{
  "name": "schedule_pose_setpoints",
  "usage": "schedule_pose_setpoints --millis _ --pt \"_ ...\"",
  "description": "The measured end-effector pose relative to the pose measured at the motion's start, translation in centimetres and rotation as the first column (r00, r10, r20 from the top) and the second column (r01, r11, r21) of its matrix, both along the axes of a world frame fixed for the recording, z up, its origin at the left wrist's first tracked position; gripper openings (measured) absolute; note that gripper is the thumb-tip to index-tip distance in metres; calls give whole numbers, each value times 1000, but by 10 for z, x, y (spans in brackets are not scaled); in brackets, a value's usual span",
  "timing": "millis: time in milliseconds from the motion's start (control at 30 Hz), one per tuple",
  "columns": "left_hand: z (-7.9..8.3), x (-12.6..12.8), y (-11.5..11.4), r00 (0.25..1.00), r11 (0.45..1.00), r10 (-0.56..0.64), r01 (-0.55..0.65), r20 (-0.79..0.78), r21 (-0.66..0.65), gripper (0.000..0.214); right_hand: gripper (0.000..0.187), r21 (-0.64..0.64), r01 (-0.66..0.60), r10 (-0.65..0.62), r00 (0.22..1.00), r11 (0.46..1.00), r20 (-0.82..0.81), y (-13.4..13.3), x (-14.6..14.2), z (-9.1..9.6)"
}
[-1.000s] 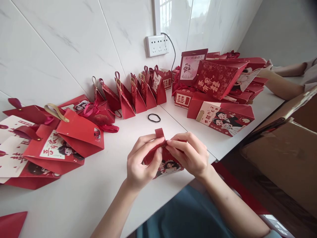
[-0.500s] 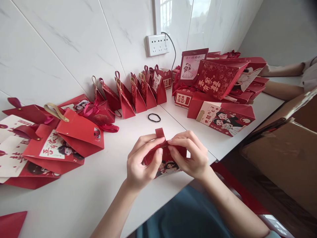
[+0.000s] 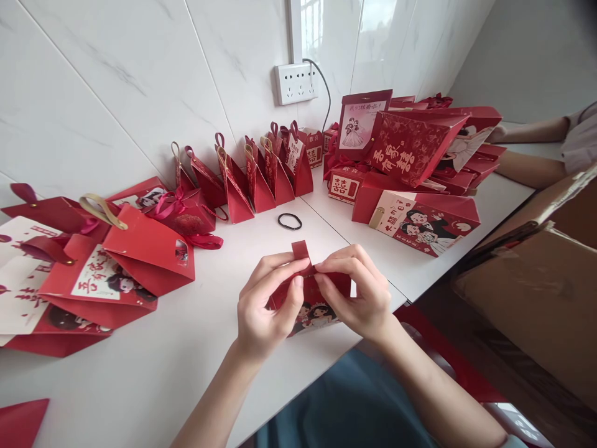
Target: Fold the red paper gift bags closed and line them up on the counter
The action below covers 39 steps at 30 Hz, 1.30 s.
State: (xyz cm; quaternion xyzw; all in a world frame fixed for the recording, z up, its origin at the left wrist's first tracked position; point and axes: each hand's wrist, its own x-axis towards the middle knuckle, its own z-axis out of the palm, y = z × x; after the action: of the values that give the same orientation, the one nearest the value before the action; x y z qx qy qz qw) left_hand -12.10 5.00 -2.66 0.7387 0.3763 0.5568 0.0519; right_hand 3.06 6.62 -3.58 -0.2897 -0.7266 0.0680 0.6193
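A red gift box (image 3: 321, 314) with a cartoon couple printed on its side stands on the table before me, its upper part mostly covered by my fingers. From its top a dark red ribbon (image 3: 300, 250) sticks up as a short flat strip. My left hand (image 3: 268, 302) is closed on the ribbon at the box's top, thumb on the near side. Close beside it, my right hand (image 3: 359, 289) pinches at the ribbon's lower end along the same top edge; the fingertips hide most of that spot. Beyond the hands lies a black hair tie (image 3: 290, 221).
Several red gift boxes (image 3: 149, 249) with ribbon handles crowd the left. A row of peaked boxes (image 3: 261, 177) lines the tiled wall below a white socket strip (image 3: 298, 84). More boxes (image 3: 420, 149) pile up at right, near another person's arms (image 3: 532, 155). A cardboard box (image 3: 536, 298) stands at right.
Both hands stay at the top of the box, with almost no movement. The other person's arms at the far right have shifted slightly.
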Motion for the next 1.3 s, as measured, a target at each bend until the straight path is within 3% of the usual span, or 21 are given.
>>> schedule_pose_setpoints --millis 467,1300 --pt "0 1 0 1000 1000 -2 2 0 -1 26 16 -133 -81 62 988 988 -142 -2 -7 -2" --pt "-1 2 -1 999 999 -27 29 44 -26 31 18 -151 -163 134 973 975 -190 -1 -7 -7"
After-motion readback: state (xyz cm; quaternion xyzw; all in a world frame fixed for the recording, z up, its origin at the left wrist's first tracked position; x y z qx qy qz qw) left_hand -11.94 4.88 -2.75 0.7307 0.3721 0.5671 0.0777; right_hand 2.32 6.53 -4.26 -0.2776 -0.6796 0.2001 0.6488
